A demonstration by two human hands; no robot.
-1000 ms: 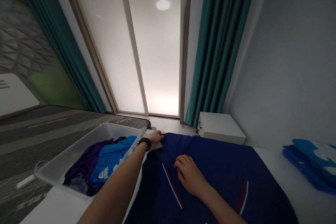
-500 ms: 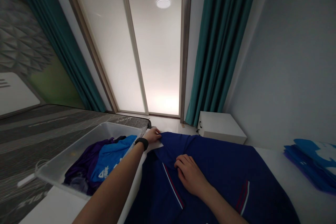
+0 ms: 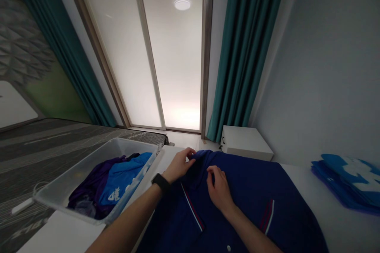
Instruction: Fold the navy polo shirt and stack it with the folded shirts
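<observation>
Navy polo shirt (image 3: 237, 189), spread on white table (image 3: 332, 221): your left hand (image 3: 179, 165) pinches its collar edge; your right hand (image 3: 219, 189) presses it, fingers loosely curled, nothing grasped.

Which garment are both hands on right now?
The navy shirt spread flat on the table, striped at its sleeve: left hand and right hand both touch it. Others lie in the bin or stacked.
</observation>
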